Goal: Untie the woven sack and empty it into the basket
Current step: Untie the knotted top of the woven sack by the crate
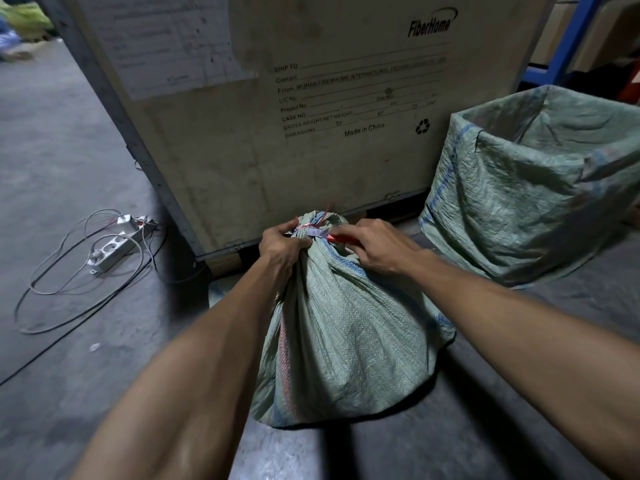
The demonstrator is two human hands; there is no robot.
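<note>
A full green woven sack point(349, 327) stands upright on the concrete floor in front of me. Its neck is bunched and bound with thin red string point(310, 226). My left hand point(282, 242) grips the neck just below the tie. My right hand point(375, 247) rests on the sack's right shoulder and holds a red-handled cutter point(337, 238); its pale blade lies against the tied neck. The basket point(464, 161) stands to the right, open at the top and lined with the same green woven cloth. What the sack holds is hidden.
A large wooden shipping crate point(311, 150) stands directly behind the sack. Two white power strips point(117, 242) with looping cables lie on the floor to the left. A blue rack post point(571, 39) rises behind the basket.
</note>
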